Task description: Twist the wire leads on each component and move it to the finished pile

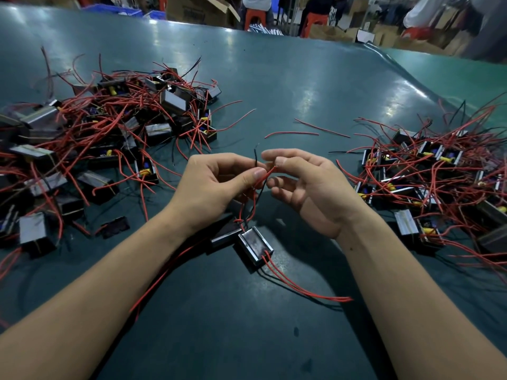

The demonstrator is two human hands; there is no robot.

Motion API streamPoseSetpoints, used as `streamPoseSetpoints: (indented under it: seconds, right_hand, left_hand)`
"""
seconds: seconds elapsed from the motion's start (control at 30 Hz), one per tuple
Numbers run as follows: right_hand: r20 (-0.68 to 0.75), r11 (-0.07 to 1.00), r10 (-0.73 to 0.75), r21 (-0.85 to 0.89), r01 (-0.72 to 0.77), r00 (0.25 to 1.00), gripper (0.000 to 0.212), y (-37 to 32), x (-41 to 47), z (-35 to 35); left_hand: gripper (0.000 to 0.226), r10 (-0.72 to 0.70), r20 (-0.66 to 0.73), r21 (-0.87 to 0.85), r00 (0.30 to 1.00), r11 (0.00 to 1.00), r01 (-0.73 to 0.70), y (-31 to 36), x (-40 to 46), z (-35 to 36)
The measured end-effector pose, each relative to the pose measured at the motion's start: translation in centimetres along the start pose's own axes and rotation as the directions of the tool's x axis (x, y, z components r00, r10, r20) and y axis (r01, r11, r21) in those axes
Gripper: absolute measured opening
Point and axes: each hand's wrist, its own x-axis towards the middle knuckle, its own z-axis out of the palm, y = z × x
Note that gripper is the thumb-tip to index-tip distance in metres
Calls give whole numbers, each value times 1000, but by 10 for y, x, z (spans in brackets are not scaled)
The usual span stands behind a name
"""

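Observation:
A small black and silver component [254, 246] hangs just above the green table, below my hands. Red and black wire leads [253, 200] rise from its top to my fingers. My left hand [216, 187] pinches these leads between thumb and forefinger. My right hand [307, 185] pinches the tip of a red lead just to the right, thumb against forefinger, its other fingers loosely curled. A black lead end [255, 156] sticks up between the hands. Two more red leads [301, 290] trail from the component's lower end toward the right.
A big pile of similar components with red wires [104, 133] covers the left of the table. Another such pile [433, 182] lies on the right. Two loose red wires [307, 131] lie beyond my hands. Another component [223, 237] lies under my left wrist. People, stools and boxes stand past the far edge.

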Motion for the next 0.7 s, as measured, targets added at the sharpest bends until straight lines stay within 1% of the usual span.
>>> streamPoseSetpoints:
  seconds: [0.03,0.1,0.2,0.3,0.37,0.43,0.5,0.6,0.7]
  right_hand:
    - [16,1000,-9,24,9,1000,14,0,0,-1]
    - [49,998,-42,51,40,998,20,-1,0,-3]
    - [59,997,-69,43,67,996,17,-2,-2,-7]
    - [-21,998,-36,41,37,999,15,-2,-1,-7]
    - [-82,1000,-6,10,7,997,6,0,-1,-5]
    - [-104,1000,18,-18,-20,994,6,2,-1,-1]
    - [-101,1000,28,-3,-29,995,6,3,-1,2]
    - [-67,999,46,10,-45,997,10,0,-1,2]
    - [-49,997,72,31,-71,996,14,-1,-1,1]
  left_hand:
    - [19,2,-8,2,1000,1000,-2,0,0,1]
    - [17,-14,-29,-9,999,1000,13,0,0,1]
    - [10,-21,-77,-11,997,1000,21,-1,1,2]
    - [8,26,-135,15,990,1000,-24,-1,-1,5]
    - [7,104,-151,93,983,992,-91,-1,-3,6]
    - [5,200,-128,194,971,965,-173,0,-6,7]
    - [8,252,-72,249,965,941,-227,1,-7,6]
    - [17,242,-25,270,970,936,-227,0,-7,4]
    - [13,264,-40,316,964,918,-238,-3,-5,3]
